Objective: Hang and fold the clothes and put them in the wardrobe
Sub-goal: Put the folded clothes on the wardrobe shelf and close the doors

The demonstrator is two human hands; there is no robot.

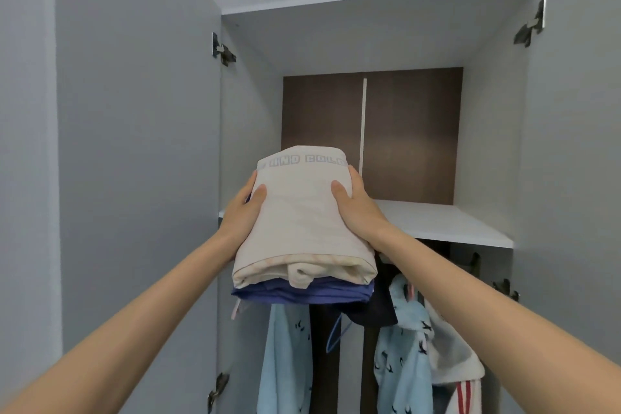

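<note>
I hold a stack of folded clothes (302, 222) in front of the open wardrobe: a cream garment with grey lettering on top and a dark blue one (302, 292) beneath. My left hand (240, 212) grips the stack's left side. My right hand (358, 208) grips its right side, thumb on top. The stack's far end is level with the white shelf (447, 222), its near end sticks out in front of the shelf edge.
Below the shelf hang light blue patterned garments (285, 356), a dark one (376, 306) and a white one with red stripes (460, 380). Both grey doors (134, 144) stand wide open. A brown back panel (410, 131) closes the shelf compartment.
</note>
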